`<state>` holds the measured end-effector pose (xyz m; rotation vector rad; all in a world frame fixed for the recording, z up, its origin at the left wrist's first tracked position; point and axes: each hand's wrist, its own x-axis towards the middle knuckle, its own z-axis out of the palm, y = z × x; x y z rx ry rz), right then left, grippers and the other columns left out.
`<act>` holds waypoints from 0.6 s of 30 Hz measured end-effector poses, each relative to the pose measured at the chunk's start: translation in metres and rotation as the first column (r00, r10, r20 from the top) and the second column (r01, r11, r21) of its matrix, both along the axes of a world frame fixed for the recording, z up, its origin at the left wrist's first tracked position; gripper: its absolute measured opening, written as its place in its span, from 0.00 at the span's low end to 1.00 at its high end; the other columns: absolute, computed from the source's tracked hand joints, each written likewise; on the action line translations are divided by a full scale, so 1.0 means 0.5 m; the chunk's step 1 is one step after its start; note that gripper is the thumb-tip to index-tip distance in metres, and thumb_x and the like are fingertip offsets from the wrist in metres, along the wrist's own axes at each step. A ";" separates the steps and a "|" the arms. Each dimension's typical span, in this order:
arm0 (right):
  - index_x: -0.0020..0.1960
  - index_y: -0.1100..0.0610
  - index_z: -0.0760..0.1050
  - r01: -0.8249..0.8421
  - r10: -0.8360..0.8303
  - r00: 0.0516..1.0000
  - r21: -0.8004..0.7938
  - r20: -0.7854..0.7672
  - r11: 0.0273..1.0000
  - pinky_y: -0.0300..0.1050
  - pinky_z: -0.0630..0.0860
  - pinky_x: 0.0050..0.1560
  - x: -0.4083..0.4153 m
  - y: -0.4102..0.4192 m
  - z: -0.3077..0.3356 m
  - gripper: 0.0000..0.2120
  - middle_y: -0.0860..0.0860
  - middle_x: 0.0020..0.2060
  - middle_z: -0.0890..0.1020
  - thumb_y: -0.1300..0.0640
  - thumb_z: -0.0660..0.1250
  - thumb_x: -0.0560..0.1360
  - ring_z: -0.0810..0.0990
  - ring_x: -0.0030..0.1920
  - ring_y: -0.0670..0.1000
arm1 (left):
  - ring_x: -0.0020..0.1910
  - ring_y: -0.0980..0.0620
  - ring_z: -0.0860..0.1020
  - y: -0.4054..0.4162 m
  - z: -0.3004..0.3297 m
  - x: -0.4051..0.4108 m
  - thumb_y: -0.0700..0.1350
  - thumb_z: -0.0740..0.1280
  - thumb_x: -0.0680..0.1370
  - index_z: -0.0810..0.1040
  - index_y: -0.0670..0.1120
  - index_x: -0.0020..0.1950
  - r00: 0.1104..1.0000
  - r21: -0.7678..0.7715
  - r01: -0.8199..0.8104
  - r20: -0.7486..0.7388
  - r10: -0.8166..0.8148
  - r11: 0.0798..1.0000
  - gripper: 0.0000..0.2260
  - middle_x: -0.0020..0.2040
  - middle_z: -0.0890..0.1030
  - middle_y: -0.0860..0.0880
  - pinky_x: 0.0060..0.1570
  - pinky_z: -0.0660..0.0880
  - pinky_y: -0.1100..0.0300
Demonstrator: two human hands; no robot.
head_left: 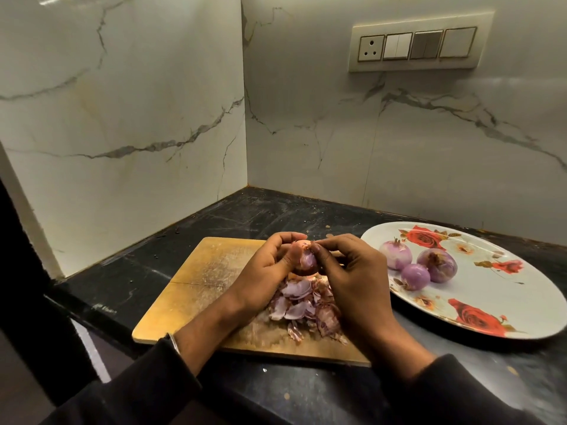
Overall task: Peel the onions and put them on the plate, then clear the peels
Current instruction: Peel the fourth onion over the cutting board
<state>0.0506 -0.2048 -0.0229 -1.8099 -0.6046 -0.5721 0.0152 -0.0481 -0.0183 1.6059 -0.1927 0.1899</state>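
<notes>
My left hand [270, 265] grips a small purple onion [307, 261] above the wooden cutting board [196, 289]. My right hand [346, 271] pinches the onion's skin at its top with thumb and fingertips. A pile of purple and white peels [303, 308] lies on the board just under both hands. Three peeled onions [417, 265] sit together on the left part of the white oval plate with red roses [491, 302], to the right of the board.
The board and plate rest on a dark stone counter [129, 289] set in a corner of marble walls. A switch and socket panel [417, 47] is on the back wall. The counter's front edge drops off at the left.
</notes>
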 end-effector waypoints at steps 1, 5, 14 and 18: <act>0.50 0.54 0.85 0.025 -0.025 0.999 -0.002 0.022 1.000 0.48 0.82 0.42 0.000 0.002 -0.002 0.04 0.44 0.41 0.83 0.60 0.72 0.77 0.82 0.43 0.44 | 0.57 0.50 0.83 -0.002 0.001 -0.001 0.48 0.67 0.78 0.73 0.49 0.66 1.000 0.022 0.003 0.016 -0.003 1.000 0.17 0.59 0.82 0.45 0.53 0.82 0.56; 0.48 0.51 0.83 0.098 -0.097 0.992 -0.016 0.080 0.995 0.43 0.81 0.41 -0.003 0.003 0.001 0.05 0.43 0.41 0.82 0.61 0.72 0.77 0.81 0.42 0.42 | 0.57 0.52 0.82 -0.004 0.003 -0.002 0.43 0.72 0.74 0.73 0.48 0.67 0.999 0.057 0.007 0.052 -0.010 0.998 0.22 0.60 0.80 0.46 0.51 0.81 0.60; 0.52 0.53 0.82 0.150 -0.130 0.977 0.109 -0.172 0.983 0.49 0.84 0.45 0.021 -0.008 -0.006 0.08 0.45 0.42 0.84 0.64 0.69 0.78 0.83 0.44 0.44 | 0.58 0.52 0.83 0.000 0.005 -0.004 0.38 0.70 0.77 0.73 0.50 0.67 0.999 0.018 0.022 0.037 -0.022 1.000 0.20 0.63 0.79 0.48 0.55 0.81 0.57; 0.52 0.51 0.83 0.068 -0.067 0.974 0.000 -0.217 0.998 0.52 0.83 0.47 0.020 -0.012 -0.006 0.14 0.46 0.42 0.84 0.65 0.62 0.81 0.82 0.45 0.45 | 0.59 0.51 0.82 0.003 0.005 -0.004 0.38 0.68 0.79 0.70 0.52 0.70 1.000 -0.005 -0.003 0.029 0.003 1.000 0.22 0.62 0.80 0.47 0.59 0.80 0.53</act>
